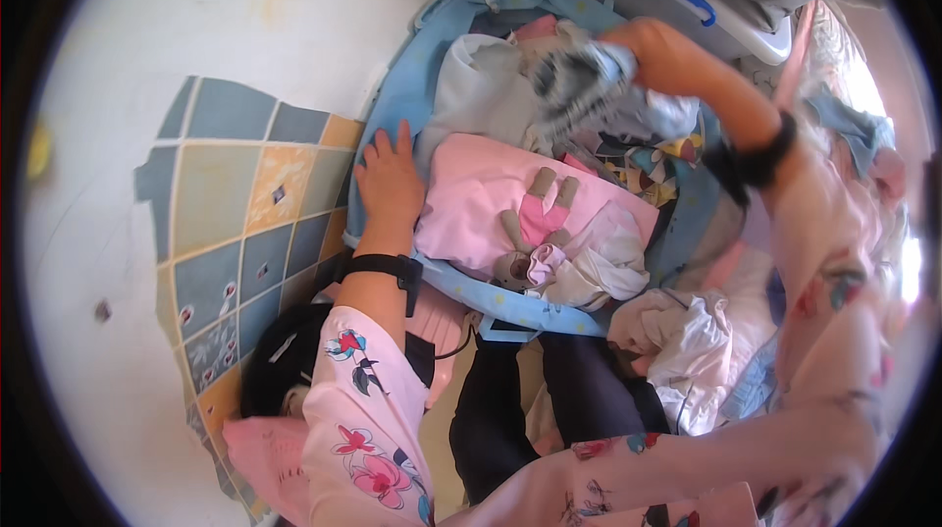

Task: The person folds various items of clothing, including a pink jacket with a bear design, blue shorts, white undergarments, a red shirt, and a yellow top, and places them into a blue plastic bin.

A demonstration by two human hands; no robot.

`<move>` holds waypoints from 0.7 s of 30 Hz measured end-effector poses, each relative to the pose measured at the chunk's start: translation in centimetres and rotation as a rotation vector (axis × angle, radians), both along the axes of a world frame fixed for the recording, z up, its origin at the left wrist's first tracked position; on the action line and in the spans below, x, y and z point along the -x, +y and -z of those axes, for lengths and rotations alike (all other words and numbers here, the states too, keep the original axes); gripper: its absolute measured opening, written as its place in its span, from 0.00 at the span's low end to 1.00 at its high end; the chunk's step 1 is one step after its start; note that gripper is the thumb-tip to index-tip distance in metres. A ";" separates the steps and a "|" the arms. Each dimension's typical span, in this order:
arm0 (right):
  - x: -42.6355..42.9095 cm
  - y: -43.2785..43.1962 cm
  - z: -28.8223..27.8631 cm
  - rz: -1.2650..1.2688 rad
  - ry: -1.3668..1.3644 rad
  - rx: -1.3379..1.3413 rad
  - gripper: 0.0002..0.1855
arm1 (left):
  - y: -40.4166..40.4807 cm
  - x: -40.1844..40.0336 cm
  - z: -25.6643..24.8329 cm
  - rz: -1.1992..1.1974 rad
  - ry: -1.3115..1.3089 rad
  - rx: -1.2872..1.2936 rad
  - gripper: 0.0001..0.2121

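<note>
A light blue fabric storage basket full of clothes and cloth items lies before me. My left hand rests on its left side with the fingers spread, holding nothing. Over the far right part of the basket, my right hand grips a bunched grey-and-white patterned cloth, blurred by motion. Between my hands a pink folded cloth lies on top of the pile. On it is a soft doll in pink clothing, beside a crumpled white cloth. A whitish garment is bunched farther back.
A tiled wall runs close along the left. Behind the basket stands a pale plastic bin with a blue handle. Crumpled clothes are heaped at the right. A black item and pink mesh lie at lower left.
</note>
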State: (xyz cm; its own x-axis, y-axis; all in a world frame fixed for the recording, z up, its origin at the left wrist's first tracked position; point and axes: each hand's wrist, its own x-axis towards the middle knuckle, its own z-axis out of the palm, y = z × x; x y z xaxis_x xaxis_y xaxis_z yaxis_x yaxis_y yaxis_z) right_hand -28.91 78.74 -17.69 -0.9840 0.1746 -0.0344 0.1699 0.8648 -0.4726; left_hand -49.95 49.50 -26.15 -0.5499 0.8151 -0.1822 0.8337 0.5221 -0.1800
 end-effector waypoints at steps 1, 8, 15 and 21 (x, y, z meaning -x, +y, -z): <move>2.8 0.6 0.3 0.010 -0.138 -0.033 0.22 | -0.2 0.7 1.0 0.007 0.035 0.067 0.29; 11.6 2.8 13.9 0.485 -0.080 -0.250 0.35 | 0.9 5.3 3.7 -0.078 -0.147 0.105 0.14; 10.5 -4.2 21.5 0.421 -0.319 -0.241 0.34 | 0.3 7.1 1.3 -0.144 -0.381 -0.473 0.04; 12.3 -3.3 28.5 0.501 -0.599 -0.138 0.33 | -3.0 7.3 -0.3 -0.345 -0.950 -0.894 0.04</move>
State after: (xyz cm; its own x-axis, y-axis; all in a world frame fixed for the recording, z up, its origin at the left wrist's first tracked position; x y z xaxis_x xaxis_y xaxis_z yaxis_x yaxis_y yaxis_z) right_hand -41.24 75.41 -46.18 -0.6077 0.6333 -0.4792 0.7462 0.6619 -0.0716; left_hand -57.29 46.54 -25.87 -0.7086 0.7002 -0.0872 0.2481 0.3629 0.8982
